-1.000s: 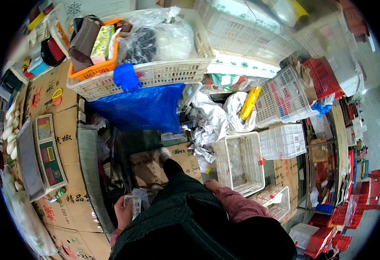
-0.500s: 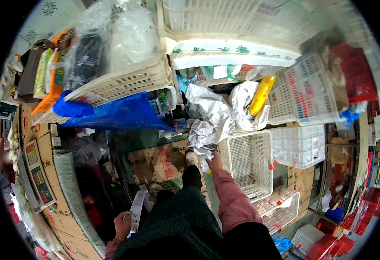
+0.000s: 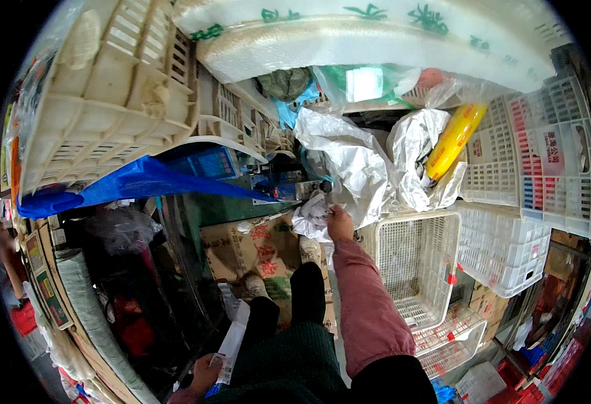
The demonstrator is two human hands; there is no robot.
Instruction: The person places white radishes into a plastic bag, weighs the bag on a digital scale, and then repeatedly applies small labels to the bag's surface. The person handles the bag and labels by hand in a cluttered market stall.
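Note:
My right hand point(image 3: 340, 225) reaches forward, its fingers closed on a crumpled white sheet point(image 3: 311, 217), either paper or thin plastic; I cannot tell which. Just beyond it is a large silvery-white plastic sack point(image 3: 344, 158) with creased, open folds. Low at the left, my left hand point(image 3: 206, 374) pinches a long white paper strip point(image 3: 233, 337) that bears small print and hangs beside my leg. A yellow roll point(image 3: 455, 141) leans in the mouth of the sack's right part.
An open white plastic basket point(image 3: 451, 259) stands to the right, with stacked crates point(image 3: 504, 246) behind it. Flattened cardboard point(image 3: 241, 249) lies under my feet. Overhead at the left juts a large crate point(image 3: 120, 87) above blue sheeting point(image 3: 140, 176); a foam box point(image 3: 376, 44) is at the back.
The view has shifted forward, so the crates and foam box loom larger. My right hand has moved up to the crumpled sheet; the left still holds the paper strip.

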